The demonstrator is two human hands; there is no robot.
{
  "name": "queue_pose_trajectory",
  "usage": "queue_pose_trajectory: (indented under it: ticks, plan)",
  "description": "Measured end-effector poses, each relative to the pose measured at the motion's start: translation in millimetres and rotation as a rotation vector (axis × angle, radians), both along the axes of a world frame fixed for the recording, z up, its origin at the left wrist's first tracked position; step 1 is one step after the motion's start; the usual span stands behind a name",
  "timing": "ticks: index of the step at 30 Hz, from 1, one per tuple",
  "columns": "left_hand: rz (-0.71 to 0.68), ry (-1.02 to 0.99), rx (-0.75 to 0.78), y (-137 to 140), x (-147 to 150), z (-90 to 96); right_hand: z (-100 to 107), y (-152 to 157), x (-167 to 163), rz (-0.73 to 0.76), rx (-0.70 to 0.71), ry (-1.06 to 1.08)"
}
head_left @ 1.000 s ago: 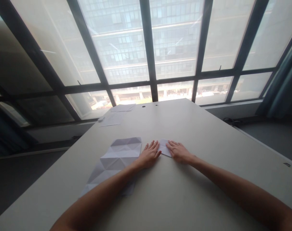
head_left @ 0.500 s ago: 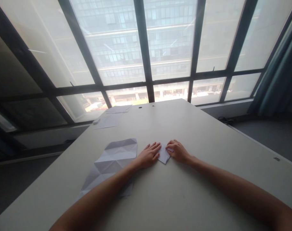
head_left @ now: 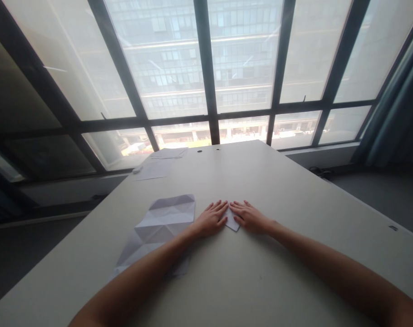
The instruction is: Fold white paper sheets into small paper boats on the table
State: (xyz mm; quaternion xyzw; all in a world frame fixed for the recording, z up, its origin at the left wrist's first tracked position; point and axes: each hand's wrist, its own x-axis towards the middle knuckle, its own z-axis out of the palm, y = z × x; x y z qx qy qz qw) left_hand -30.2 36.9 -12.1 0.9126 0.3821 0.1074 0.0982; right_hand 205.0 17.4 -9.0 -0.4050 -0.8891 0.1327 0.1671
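A small folded piece of white paper (head_left: 232, 222) lies on the white table (head_left: 247, 281), mostly covered by my hands. My left hand (head_left: 211, 219) rests flat on its left side, fingers stretched out. On its right side my right hand (head_left: 250, 216) also lies flat, its fingertips close to those of the left. Only the paper's near corner and a strip between the hands show. To the left, partly behind my left forearm, is a larger creased sheet of white paper (head_left: 169, 213) with many fold lines.
Several flat white sheets (head_left: 154, 170) lie at the far left of the table, with a small white object (head_left: 137, 170) at their edge. A dark round hole (head_left: 199, 151) is near the far edge. Tall windows (head_left: 242, 59) stand behind, a blue curtain (head_left: 386, 118) at right.
My right hand has gone from pinching the paper's right edge to lying flat on it. The left hand has stayed in place on the paper.
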Motion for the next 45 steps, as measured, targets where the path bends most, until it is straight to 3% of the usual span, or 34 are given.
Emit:
queue_pose_trajectory:
  ticks: [10,17,19,25,31,37,45]
  plan:
    - [0.029,-0.057,-0.017,1.5,1.0,0.9,-2.9,7.0,8.9,-0.013,-0.02,0.014]
    - [0.047,-0.035,-0.011,2.8,2.3,2.8,-9.0,15.3,11.7,-0.115,0.051,0.4]
    - [0.045,-0.035,-0.006,1.9,2.6,3.7,-7.7,14.7,11.5,-0.08,0.08,0.461]
    - [0.024,-0.059,0.001,0.0,2.9,4.1,-1.0,7.9,7.5,0.157,-0.018,0.185]
    - [-0.007,-0.137,0.062,2.0,1.7,4.7,-0.4,9.1,6.9,0.148,-0.02,0.147]
    - [-0.233,-0.265,0.106,-3.3,6.0,13.5,-3.0,10.0,3.9,0.109,0.028,0.154]
    - [-0.196,-0.293,-0.002,-4.0,7.2,9.7,-7.3,10.8,2.9,0.003,0.021,0.016]
